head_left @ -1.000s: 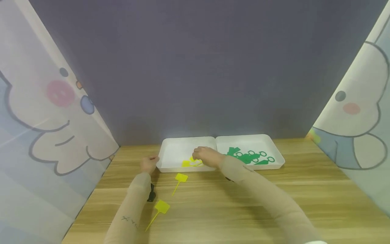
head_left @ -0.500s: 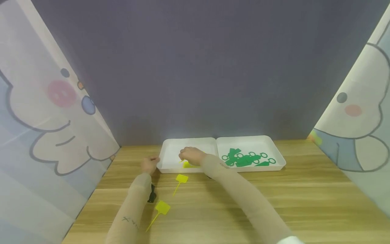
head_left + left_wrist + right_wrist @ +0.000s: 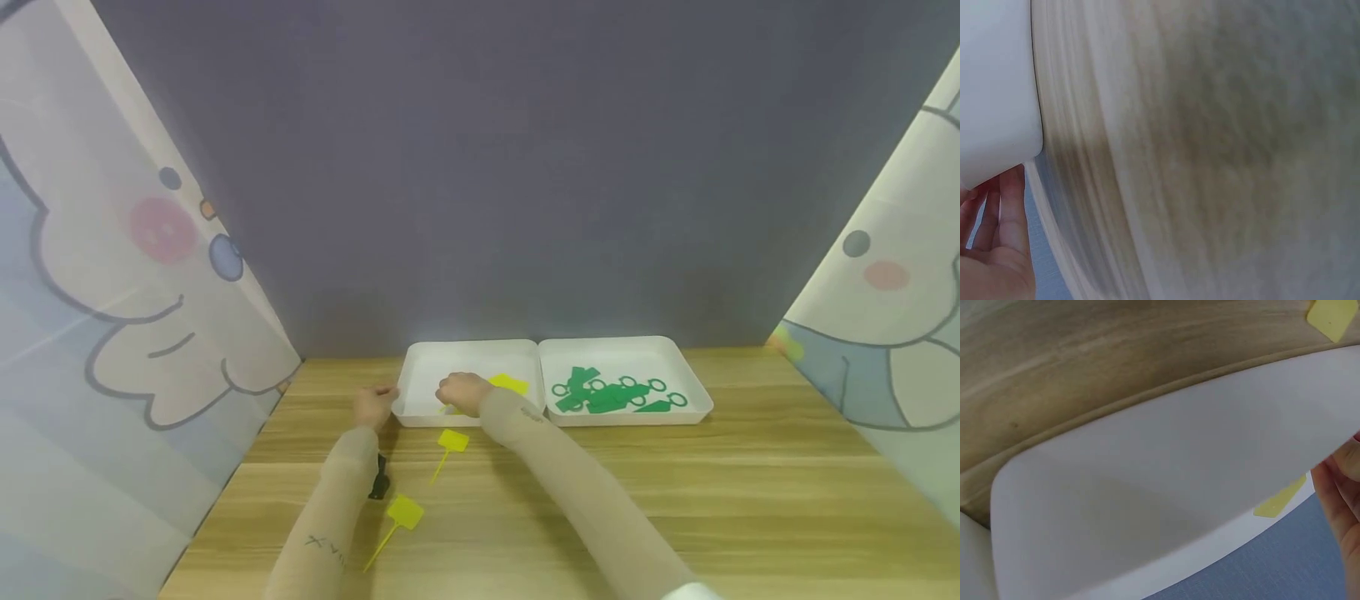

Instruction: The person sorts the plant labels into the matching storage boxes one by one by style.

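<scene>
At the front-left corner of the left white tray, my left hand grips the rim; the left wrist view shows its fingers against the tray's outer side. Inside that tray my right hand is low, fingers curled, and a thin yellow piece shows at its fingertips. It appears to pinch a yellow stemmed tag, mostly hidden by the hand. More yellow tags lie just right of it. In the right wrist view the tray wall hides the fingertips, and a yellow tag shows beyond it.
A second white tray on the right holds several green ring-ended tags. Two yellow stemmed tags lie on the wooden table: one near the tray, one nearer the front. A dark wall stands behind.
My right hand has moved left within the left tray and a little lower, uncovering yellow tags to its right. The left hand keeps its place at the tray corner. The head view has shifted slightly.
</scene>
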### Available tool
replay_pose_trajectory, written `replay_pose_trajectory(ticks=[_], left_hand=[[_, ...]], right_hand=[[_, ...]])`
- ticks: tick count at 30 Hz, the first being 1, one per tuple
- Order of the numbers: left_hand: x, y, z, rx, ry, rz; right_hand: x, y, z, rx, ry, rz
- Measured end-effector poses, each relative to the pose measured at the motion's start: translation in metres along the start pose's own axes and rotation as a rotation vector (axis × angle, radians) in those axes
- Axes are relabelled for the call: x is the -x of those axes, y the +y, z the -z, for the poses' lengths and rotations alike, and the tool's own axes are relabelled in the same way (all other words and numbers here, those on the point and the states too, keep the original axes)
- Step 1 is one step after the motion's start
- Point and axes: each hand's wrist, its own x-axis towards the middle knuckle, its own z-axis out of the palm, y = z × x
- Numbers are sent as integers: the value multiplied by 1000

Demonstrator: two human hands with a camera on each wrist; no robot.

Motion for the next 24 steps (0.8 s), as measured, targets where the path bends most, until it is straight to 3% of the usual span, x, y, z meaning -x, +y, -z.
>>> replay_pose_trajectory(ticks=[5,24], left_hand=[[-1,0,0,-13,-11,10],[1,1,0,-30,-16,18]], right_hand=[[2,-1,0,-4,-19,-22],[-1,-1,-14,36,39,-1]])
